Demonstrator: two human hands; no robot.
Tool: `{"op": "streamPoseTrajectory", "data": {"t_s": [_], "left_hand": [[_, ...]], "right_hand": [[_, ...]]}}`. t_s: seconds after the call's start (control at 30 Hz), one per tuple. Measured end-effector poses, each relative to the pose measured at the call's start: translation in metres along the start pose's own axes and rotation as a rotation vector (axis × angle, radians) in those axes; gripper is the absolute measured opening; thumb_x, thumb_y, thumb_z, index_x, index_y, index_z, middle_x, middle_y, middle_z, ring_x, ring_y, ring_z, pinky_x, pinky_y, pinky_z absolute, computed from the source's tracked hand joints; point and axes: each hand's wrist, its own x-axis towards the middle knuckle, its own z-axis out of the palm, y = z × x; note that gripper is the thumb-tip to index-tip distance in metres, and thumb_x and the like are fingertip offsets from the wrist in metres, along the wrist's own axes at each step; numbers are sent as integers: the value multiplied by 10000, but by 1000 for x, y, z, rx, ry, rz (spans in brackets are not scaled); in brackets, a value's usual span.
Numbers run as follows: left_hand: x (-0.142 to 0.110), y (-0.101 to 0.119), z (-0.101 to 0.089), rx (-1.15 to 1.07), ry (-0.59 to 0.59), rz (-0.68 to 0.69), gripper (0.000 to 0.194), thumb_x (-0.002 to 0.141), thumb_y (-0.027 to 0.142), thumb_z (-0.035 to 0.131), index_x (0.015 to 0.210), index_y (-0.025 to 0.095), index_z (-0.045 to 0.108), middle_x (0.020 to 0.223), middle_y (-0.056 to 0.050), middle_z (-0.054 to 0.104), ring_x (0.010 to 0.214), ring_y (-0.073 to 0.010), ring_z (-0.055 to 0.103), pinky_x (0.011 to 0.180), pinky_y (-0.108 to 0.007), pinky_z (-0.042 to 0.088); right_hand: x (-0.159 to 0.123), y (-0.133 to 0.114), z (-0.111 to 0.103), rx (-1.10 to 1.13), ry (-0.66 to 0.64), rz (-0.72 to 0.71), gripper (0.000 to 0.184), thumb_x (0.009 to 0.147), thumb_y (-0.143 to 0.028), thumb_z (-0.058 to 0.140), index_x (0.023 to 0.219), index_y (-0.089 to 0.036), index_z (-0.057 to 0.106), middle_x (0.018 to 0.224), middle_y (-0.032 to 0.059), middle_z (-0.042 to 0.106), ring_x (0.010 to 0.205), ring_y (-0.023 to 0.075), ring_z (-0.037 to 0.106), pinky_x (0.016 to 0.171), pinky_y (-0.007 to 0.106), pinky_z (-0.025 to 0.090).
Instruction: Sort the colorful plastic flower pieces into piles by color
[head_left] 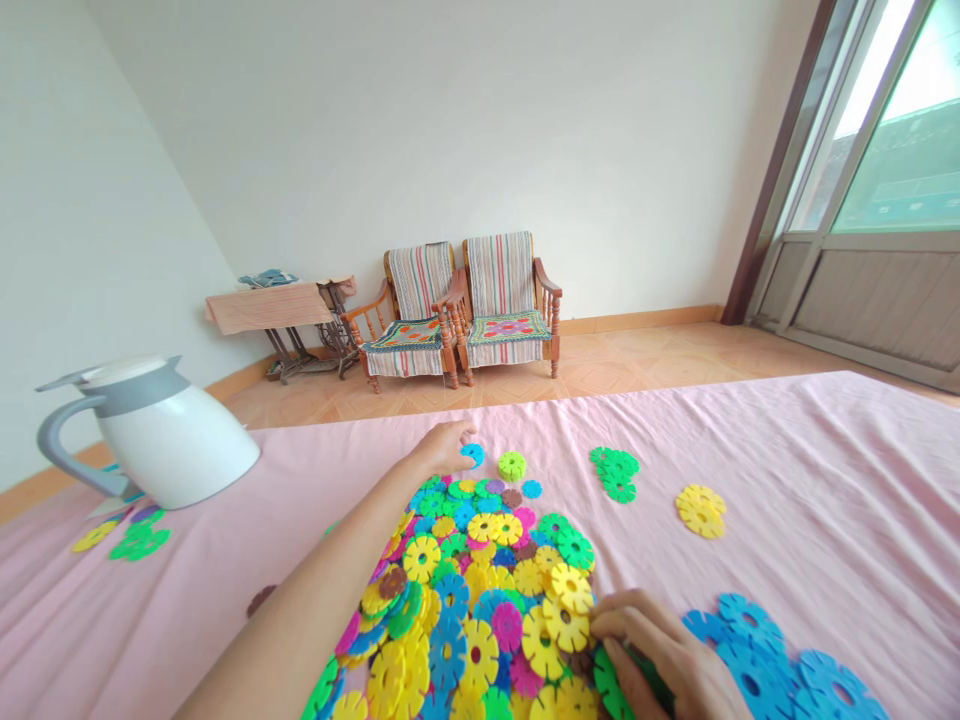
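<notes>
A large heap of notched plastic snowflake discs [480, 655] in mixed colours lies before me. Past its far end, my left hand [448, 447] has its thumb and fingers curled at a blue snowflake disc [472, 455], partly covering it. A lime-green disc [512, 465] and a small blue disc [532, 489] lie just right of that hand. My right hand [667, 655] is at the heap's near right side, curled round green snowflake discs [611, 685]. Its fingertips are close to a yellow disc [566, 622]; the palm hides part of the green ones.
Separate groups of green discs [616, 472], yellow discs [701, 510] and blue discs [780, 660] lie to the right on the pink cloth [847, 520]. At the left stands a white jug [180, 440], with more discs [140, 537] in front. Two wooden armchairs [499, 290] are beyond.
</notes>
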Motion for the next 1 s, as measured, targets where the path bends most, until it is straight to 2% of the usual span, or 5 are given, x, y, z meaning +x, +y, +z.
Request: {"op": "streamPoseTrajectory", "data": {"t_s": [0.27,0.6,0.73,0.83,1.0], "left_hand": [[-39,15,-28,-78,151,-6,431,707,225,603,1132,149,598,1031,-72,678,812,-182,645,750,-282,511],[-189,86,-46,-78,50,247,245,895,332,527,1106,243,612,1068,-37,663,1023,-198,588,919,-350,471],[-239,122,-31,-7,-87,535,508,806,520,633,1214,235,531,1203,-61,604,1093,-217,541,988,-351,423],[-257,132,-5,134,34,683,283,936,328,512,1214,269,516,1245,-27,593,1142,-187,510,1008,-340,377],[-262,129,11,250,13,689,435,927,403,493,1332,259,429,1364,-56,507,1237,-237,431,1035,-389,349]], "right_hand": [[-1,-5,0,42,-2,65,130,911,-176,444,893,-243,554,831,22,655,731,113,660,658,160,540],[-4,-13,-3,-7,65,131,145,930,-242,425,945,-241,569,941,42,661,864,152,656,736,236,542],[-9,-10,1,-38,77,162,178,932,-276,422,1009,-255,580,1032,44,655,970,179,634,804,282,531],[-10,-10,3,-62,85,168,196,932,-296,424,1032,-248,586,1056,55,652,999,190,625,827,304,524],[-11,-12,2,-95,94,151,227,932,-306,413,1041,-229,596,1043,66,660,997,202,628,828,327,525]]}}
